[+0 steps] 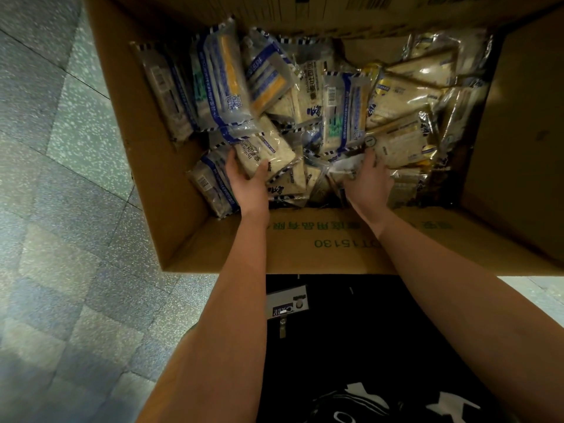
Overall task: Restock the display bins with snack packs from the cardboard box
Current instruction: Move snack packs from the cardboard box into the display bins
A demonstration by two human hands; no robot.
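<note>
Head view into the cardboard box [189,239]: left hand [248,181] curls its fingers round a snack pack [268,155] by the box's near wall, right hand [370,178] lies half-buried beside it — grip perhaps unformed, I cannot tell — so lift straight up, squeezing lightly.

Matt brown corrugated cardboard box [189,239] holds snack packs [345,114] in glossy, crinkled clear plastic; the floor [61,178] is polished speckled stone.
</note>
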